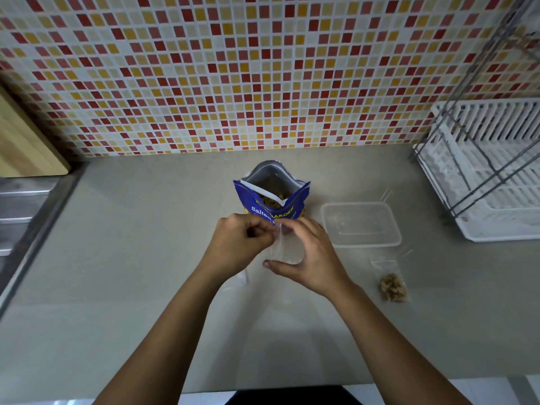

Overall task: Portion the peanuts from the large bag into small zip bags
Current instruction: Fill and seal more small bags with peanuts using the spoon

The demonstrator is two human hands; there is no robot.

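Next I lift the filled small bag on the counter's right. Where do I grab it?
Probably pinch the filled small bag by its flat, empty zip end, coming down from above with the right hand. It lies flat, peanuts bunched at the near end, so the far end is thin and slack.

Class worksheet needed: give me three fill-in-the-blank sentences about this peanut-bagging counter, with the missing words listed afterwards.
1. The large peanut bag stands on the counter with its top ____.
2. The left hand and right hand together hold a clear zip bag containing ____ peanuts.
3. The filled zip bag lies to the ____ of the hands, nearer the camera than the plastic container.

Missing words: open; no; right.
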